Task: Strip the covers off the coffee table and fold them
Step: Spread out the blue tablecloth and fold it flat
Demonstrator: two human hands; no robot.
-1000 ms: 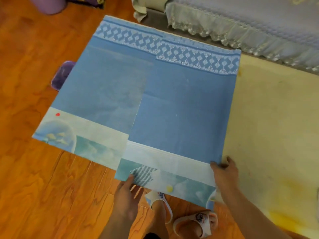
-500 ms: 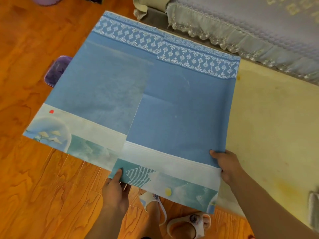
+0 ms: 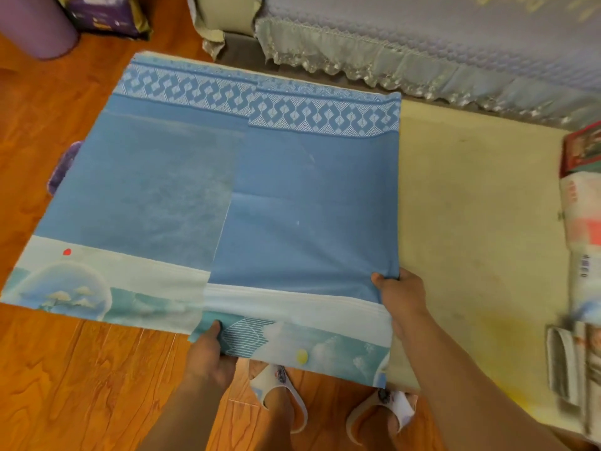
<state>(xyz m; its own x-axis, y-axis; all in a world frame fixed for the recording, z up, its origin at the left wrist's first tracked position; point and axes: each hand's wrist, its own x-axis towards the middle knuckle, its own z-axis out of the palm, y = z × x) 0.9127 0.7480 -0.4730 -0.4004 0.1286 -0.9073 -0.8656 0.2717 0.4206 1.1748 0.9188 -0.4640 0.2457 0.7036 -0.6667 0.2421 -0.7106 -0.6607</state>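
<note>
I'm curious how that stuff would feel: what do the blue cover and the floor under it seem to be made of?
The blue cover looks like thin printed fabric or coated cloth with a matte finish: it holds sharp creases, lies flat and bends softly where the right hand and left hand pinch it. The floor looks like glossy orange-brown wood or wood-look laminate, showing grain and plank seams.

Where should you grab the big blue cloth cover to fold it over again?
Probably at the near corners of the blue patterned cloth cover, coming from the near side. The left hand pinches the near edge of the folded layer, thumb on top, and the right hand grips its right edge. That layer lies flat on the pale yellow table top, so the free edges lift easiest.
</note>
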